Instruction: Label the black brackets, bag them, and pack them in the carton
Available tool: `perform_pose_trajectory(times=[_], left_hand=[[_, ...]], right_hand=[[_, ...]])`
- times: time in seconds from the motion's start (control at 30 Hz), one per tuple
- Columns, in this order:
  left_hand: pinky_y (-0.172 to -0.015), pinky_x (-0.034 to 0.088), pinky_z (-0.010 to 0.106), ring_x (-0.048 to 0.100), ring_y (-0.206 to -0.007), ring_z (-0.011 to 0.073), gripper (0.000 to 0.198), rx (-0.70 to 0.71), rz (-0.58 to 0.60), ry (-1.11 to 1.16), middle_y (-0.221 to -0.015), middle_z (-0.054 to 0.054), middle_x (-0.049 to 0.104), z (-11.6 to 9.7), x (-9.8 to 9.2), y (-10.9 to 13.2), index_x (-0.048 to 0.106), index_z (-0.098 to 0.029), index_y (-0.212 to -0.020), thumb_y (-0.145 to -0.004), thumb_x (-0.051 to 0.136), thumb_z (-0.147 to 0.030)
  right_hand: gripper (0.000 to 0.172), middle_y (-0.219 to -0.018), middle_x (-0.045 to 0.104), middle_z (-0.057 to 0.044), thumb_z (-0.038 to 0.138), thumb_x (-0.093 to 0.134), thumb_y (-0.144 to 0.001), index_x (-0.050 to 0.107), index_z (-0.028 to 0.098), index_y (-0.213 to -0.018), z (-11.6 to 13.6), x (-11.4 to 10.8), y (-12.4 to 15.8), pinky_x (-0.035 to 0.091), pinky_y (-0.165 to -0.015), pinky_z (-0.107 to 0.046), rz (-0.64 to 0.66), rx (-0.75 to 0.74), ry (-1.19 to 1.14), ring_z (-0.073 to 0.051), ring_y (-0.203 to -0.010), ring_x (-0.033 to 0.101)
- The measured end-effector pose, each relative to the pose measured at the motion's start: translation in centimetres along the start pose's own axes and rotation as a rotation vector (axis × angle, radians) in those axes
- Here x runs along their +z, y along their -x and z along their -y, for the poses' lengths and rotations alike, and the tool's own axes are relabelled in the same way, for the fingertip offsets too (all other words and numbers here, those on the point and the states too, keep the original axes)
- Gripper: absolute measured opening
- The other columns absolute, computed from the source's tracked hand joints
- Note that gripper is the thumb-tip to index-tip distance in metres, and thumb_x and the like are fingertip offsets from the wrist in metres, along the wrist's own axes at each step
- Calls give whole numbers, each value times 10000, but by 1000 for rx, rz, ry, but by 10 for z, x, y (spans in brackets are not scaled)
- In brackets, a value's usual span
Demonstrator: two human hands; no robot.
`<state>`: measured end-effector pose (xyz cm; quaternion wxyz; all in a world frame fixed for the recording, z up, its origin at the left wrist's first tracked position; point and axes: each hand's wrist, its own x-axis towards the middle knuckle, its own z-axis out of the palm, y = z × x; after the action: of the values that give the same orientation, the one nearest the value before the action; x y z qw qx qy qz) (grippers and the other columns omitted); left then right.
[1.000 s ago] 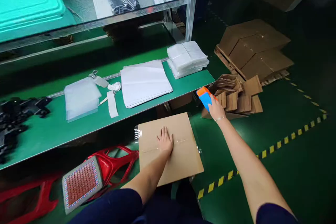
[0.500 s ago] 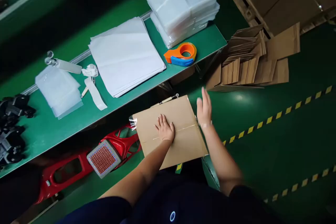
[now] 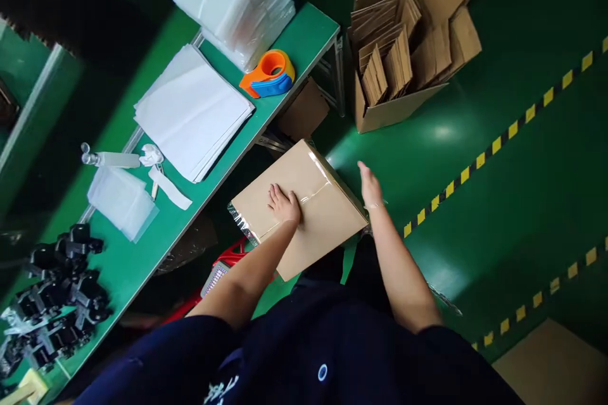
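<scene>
A brown cardboard box (image 3: 327, 221) is in front of me, below the table edge, tilted in view. Clear tape runs over its top seam and shows shiny at the left and upper right edges. My left hand (image 3: 285, 205) lies flat on its top with the fingers spread, holding nothing. Off the box's right side, my right hand (image 3: 370, 185) is raised with its fingers stretched out and nothing in it. An orange and blue tape dispenser (image 3: 270, 74) rests on the table's near edge.
The green table (image 3: 223, 158) carries white sheets (image 3: 192, 111), plastic bags (image 3: 232, 6), a spray bottle (image 3: 111, 159) and black parts (image 3: 61, 294). A carton of folded cardboard (image 3: 399, 104) stands on the floor. Beneath is a red stool (image 3: 232, 253). Striped tape (image 3: 496, 144) marks the floor.
The view has turned, and the box now shows its taped right side. My left hand stays flat on the box; my right hand remains held off its side.
</scene>
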<state>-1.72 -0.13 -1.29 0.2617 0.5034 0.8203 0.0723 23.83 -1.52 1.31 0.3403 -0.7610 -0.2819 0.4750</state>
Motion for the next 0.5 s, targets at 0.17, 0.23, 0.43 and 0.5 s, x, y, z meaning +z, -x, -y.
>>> perform_pose_trajectory(times=[0.17, 0.23, 0.43, 0.5], left_hand=[[-1198, 193, 437, 280, -1435, 264, 610, 243, 138, 107, -1531, 130, 347, -25, -20, -64, 363, -154, -1435, -843, 498, -220], [-1164, 277, 403, 398, -1364, 269, 514, 312, 214, 138, -1439, 125, 476, -51, -16, -98, 491, -156, -1344, -836, 524, -221], [-931, 496, 350, 640, -1016, 227, 326, 391, 454, 174, -1081, 67, 698, -100, 2, -152, 645, -162, -1146, -846, 579, -271], [-870, 521, 322, 652, -950, 191, 302, 388, 513, 169, -1040, 49, 698, -104, 3, -157, 638, -164, -1141, -870, 584, -285]], right_hand=[[658, -1223, 667, -152, 667, 413, -851, 661, 163, -1194, -94, -50, 133, 412, -1061, -506, -245, 95, -63, -291, -1183, 595], [653, -1269, 642, -145, 661, 515, -792, 658, 175, -1203, -118, -29, 153, 435, -1051, -499, -217, 78, -86, -299, -1201, 586], [633, -1361, 575, -131, 604, 510, -805, 611, 182, -1266, -118, 32, 116, 385, -1105, -500, -266, -3, -168, -291, -1315, 488], [589, -1311, 618, -122, 590, 563, -771, 662, 190, -1192, -115, 33, 105, 382, -1109, -493, -245, 26, -273, -293, -1309, 495]])
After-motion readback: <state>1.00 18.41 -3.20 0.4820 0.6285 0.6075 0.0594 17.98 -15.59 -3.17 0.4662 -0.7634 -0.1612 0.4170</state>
